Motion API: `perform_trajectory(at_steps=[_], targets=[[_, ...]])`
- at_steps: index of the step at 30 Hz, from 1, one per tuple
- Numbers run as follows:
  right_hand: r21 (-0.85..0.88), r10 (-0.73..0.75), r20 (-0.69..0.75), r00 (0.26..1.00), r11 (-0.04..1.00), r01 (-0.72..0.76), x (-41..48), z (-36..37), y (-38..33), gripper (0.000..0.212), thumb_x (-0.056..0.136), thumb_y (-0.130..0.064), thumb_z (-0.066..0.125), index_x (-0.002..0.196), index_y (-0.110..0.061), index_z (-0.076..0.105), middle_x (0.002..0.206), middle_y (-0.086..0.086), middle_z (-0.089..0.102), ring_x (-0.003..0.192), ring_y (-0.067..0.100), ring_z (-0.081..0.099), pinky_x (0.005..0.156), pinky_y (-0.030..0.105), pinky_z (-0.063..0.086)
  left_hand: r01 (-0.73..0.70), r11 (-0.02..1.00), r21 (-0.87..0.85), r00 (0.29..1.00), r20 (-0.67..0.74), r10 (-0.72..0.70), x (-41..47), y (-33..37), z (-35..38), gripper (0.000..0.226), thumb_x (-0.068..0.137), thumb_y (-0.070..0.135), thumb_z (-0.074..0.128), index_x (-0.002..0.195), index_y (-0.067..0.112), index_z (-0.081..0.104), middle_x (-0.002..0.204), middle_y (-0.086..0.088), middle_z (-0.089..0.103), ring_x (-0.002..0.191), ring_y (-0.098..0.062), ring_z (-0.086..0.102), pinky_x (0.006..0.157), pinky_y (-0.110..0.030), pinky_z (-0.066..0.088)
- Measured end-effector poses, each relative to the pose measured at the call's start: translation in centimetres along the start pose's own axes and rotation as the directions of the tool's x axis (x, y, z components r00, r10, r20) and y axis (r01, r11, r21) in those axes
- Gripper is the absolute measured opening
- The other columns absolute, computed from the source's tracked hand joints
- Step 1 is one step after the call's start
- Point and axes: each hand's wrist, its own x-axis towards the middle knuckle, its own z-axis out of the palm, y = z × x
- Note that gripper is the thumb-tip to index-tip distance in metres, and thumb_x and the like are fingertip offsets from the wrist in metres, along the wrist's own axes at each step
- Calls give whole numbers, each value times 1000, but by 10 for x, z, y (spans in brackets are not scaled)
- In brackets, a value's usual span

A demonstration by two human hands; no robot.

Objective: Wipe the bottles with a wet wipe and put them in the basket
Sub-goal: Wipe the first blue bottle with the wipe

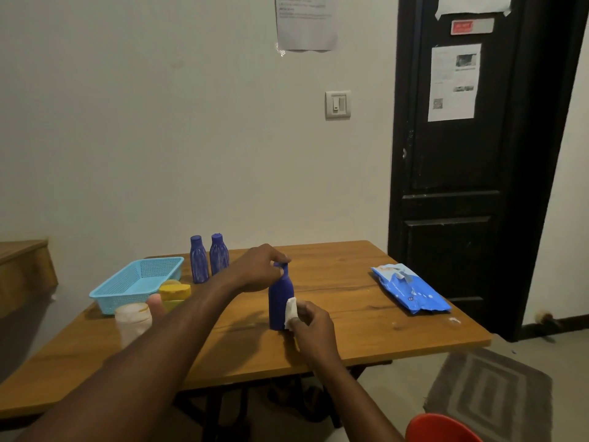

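A dark blue bottle (279,301) stands upright near the middle of the wooden table (350,330). My left hand (259,271) pinches its cap from above. My right hand (314,327) holds a white wet wipe (290,311) against the bottle's lower right side. Two more blue bottles (199,260) (219,254) stand at the back of the table. A light blue plastic basket (140,282) sits at the left with no bottle showing inside. In front of it stand a yellow bottle (174,295) and a pale white bottle (133,320).
A blue pack of wet wipes (411,288) lies at the table's right side. A black door (471,154) stands behind the table on the right. A grey mat (490,390) and a red seat edge (443,429) are on the floor side at lower right.
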Motion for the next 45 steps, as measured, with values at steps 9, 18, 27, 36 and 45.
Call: perform_trajectory(at_steps=[9,18,27,36,45], targets=[[-124,-106,-67,992,988,97,-3,5,3,21,103,-34,55,116,-28,70,100,-14,73,93,-5,65,72,16,53,-37,998,-49,993,-113,31,0,-6,8,35,101,20,62,133,10,68,141,-4,64,132,-19,56,98,-29,39],[81,-111,-169,979,989,126,4,7,-10,25,100,-29,62,124,-26,69,111,-17,73,106,-4,65,76,14,56,-108,979,-175,982,-175,77,-13,-15,16,36,101,17,60,136,16,67,139,0,65,129,-15,57,98,-27,43],[41,-232,-203,951,969,245,26,18,-58,31,101,-22,61,131,-21,68,123,-8,73,111,-1,65,95,29,58,-130,982,-137,972,-215,98,-22,-26,9,28,102,20,60,127,18,73,131,2,70,112,-5,60,85,-16,43],[-20,-282,-235,930,958,285,1,27,-41,26,94,-22,72,118,-29,71,111,-22,69,105,-12,60,82,14,54,-112,981,-157,977,-196,80,-28,-27,-4,23,95,14,65,113,15,79,120,0,76,100,-4,66,78,-13,49],[25,-254,-192,948,964,263,17,28,-52,44,81,-30,84,117,-29,59,108,-17,69,100,-2,65,77,24,59,-106,983,-147,980,-180,79,-27,-26,-7,23,94,18,68,113,15,79,116,-1,77,92,-5,67,71,-13,51]])
